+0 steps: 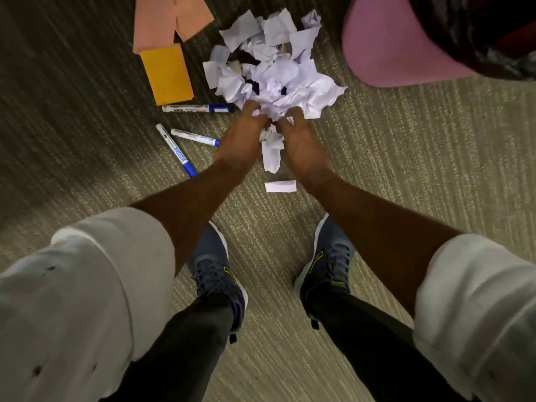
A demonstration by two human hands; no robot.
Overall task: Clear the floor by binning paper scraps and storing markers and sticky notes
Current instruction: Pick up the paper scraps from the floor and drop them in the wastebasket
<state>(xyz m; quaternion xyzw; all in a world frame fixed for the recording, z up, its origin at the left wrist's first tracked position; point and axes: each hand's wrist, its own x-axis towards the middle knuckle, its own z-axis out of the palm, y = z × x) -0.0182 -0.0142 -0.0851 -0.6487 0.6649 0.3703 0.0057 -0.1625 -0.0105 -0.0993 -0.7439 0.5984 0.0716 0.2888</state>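
We are standing on a ribbed tan carpet [406, 169], shoes [216, 274] apart. At the far left, pink and orange sticky notes [166, 74] are lying flat, some overlapping. Nearer to us, three blue-capped markers [197, 108] are lying loose, one just beside the heap of paper scraps [278, 68]. Our left hand [242, 132] and right hand [300, 140] are both curling their fingers into the near edge of that heap, gripping crumpled pieces. One flat strip [280, 187] is lying apart, between our wrists. At the far right a pink bin [388, 44] with a dark liner [464, 30] is standing; its inside is not showing.
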